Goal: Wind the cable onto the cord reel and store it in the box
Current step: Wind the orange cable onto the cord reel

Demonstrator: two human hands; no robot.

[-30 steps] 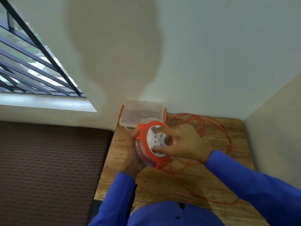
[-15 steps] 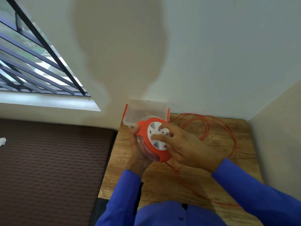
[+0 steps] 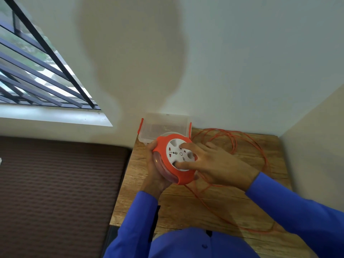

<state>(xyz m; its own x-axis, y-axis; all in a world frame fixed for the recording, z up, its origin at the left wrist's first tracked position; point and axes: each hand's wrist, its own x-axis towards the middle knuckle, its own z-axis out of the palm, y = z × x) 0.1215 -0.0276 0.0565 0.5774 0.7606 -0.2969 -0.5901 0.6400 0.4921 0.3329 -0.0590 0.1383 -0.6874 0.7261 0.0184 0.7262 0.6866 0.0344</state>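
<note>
Round orange cord reel with white socket face (image 3: 176,158) held tilted above the wooden table (image 3: 214,205), near its far-left corner. Left hand (image 3: 155,175) cups it from behind, fingers wrapped on the rim. Right hand (image 3: 214,164) fingers spread on the white face. Thin orange cable (image 3: 240,144) loops loose toward the far-right corner. Clear plastic box with orange latches (image 3: 164,125) sits in the far-left corner, apparently lidless.

place: home room corner | evidence: barred window (image 3: 37,75), painted wall (image 3: 242,62), small wooden table (image 3: 232,207), ribbed brown mat (image 3: 55,192)
</note>
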